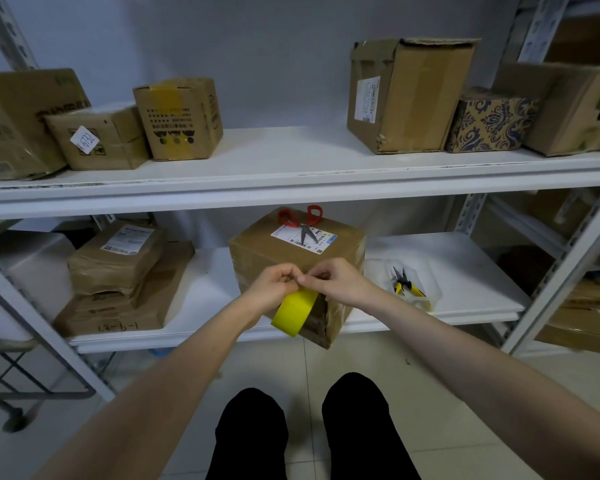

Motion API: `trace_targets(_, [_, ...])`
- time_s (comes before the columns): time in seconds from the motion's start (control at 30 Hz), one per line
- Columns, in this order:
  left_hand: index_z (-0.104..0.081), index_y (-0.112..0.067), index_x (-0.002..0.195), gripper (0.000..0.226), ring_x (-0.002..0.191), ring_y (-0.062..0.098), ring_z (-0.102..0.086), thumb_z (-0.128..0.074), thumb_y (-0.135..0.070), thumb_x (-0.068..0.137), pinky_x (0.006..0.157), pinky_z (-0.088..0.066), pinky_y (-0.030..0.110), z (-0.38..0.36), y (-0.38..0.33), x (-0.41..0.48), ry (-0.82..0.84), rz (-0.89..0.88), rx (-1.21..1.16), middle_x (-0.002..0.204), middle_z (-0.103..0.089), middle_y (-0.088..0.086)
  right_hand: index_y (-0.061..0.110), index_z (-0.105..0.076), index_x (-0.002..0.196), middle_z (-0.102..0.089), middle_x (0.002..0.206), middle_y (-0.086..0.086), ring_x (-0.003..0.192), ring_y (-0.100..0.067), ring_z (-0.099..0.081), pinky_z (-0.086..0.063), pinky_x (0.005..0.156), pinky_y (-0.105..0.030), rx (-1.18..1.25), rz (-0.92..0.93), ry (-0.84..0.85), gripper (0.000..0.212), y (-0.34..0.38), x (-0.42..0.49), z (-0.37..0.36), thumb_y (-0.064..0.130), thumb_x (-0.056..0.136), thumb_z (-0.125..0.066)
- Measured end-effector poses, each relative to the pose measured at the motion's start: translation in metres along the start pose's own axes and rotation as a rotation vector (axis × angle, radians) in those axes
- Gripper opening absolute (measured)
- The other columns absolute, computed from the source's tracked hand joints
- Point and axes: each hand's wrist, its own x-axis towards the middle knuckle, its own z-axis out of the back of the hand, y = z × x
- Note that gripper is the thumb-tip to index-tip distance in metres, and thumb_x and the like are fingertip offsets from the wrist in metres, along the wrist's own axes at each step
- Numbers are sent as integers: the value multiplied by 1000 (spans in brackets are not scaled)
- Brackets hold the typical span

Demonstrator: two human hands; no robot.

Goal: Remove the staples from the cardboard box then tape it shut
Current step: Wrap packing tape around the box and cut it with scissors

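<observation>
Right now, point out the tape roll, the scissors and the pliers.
tape roll (293,315): head view, yellow outer band
scissors (305,232): head view, blades by the pivot
pliers (404,282): head view, dark joint

**Off-task items, shelving bay**

Upper shelf (291,157), left end: large brown carton (25,109) at the corner, touching a small carton (111,147) that bears a white hand-written tag. Just beside that stands a printed carton (181,119) with black handling marks.

Right end: tall carton (416,95) with a white shipping label and a ragged top edge. A blue-patterned box (489,121) touches it, and an end carton (568,109) sits at the far edge.

Lower shelf (458,271), left end: labelled wrapped parcel (115,258) stacked on a flat carton (118,306). A white tub (35,268) sits further left. A wire cart (21,368) stands on the tiled floor (465,410), lower left.
</observation>
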Motion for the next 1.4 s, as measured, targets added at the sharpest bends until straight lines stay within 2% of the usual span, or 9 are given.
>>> trace_targets(0.13, [-58,-18,78,19,69,8,-50,-52,-11,95,61,-40,21,3,4,-3,-7,-15,-28,75,-56,-3,17,-64,73,-60,68,1,62,-5,-53,-43,52,-15,151,-48,65,14,1,-4,3,19,85,-72])
trace_targets(0.4, [-60,-17,82,14,76,8,-52,-56,-10,93,66,-41,18,7,9,2,-19,-30,-35,81,-59,-2,14,-69,75,-61,55,8,53,-1,-54,-44,55,-16,404,-193,-26,9,-3,-5,-2,13,82,-74])
trace_targets(0.53, [-63,-18,88,8,77,11,-54,-60,-11,91,66,-46,21,6,11,2,-50,-10,-48,80,-58,0,18,-67,74,-63,62,8,58,-2,-57,-46,59,-18,352,-118,-154,12,-5,-6,-7,13,83,-73])
trace_targets(0.7, [-60,-17,95,12,81,20,-62,-65,-9,88,71,-50,31,4,10,2,0,44,-167,88,-66,9,28,-63,70,-67,74,6,76,-15,-64,-52,75,-36,131,31,-315,20,-11,-2,-12,16,84,-71])
trace_targets(0.83, [-54,-15,110,31,90,22,-62,-68,-5,84,75,-52,34,-6,8,3,-5,82,-190,107,-65,13,29,-57,68,-61,67,10,67,-10,-58,-46,63,-30,8,4,-420,24,-9,-4,-18,16,86,-66])
trace_targets(1.0, [-24,-28,142,93,100,26,-64,-82,-11,71,74,-51,31,7,16,2,-26,234,-99,114,-64,20,21,-58,73,-59,68,8,70,-14,-58,-39,64,-24,59,-143,-421,19,-23,-21,-37,12,89,-61])
trace_targets(1.17, [-54,-20,117,43,90,19,-60,-76,-24,80,75,-52,33,3,15,-4,149,271,118,109,-61,9,22,-59,73,-58,67,9,71,-14,-58,-36,59,-22,4,-180,-406,18,-31,-32,-43,13,89,-61])
trace_targets(1.3, [-55,-20,110,32,88,20,-57,-72,-25,83,79,-49,34,0,16,-2,165,306,123,98,-59,5,20,-57,73,-56,65,10,65,-11,-54,-35,59,-21,-106,-14,-425,19,-20,-35,-35,9,88,-61])
trace_targets(1.4, [-58,-13,113,38,99,19,-59,-70,-34,84,86,-49,32,-3,17,2,71,260,265,109,-62,4,16,-62,80,-55,67,12,65,-10,-52,-40,62,-27,-146,62,-473,10,-4,-27,-23,11,89,-61])
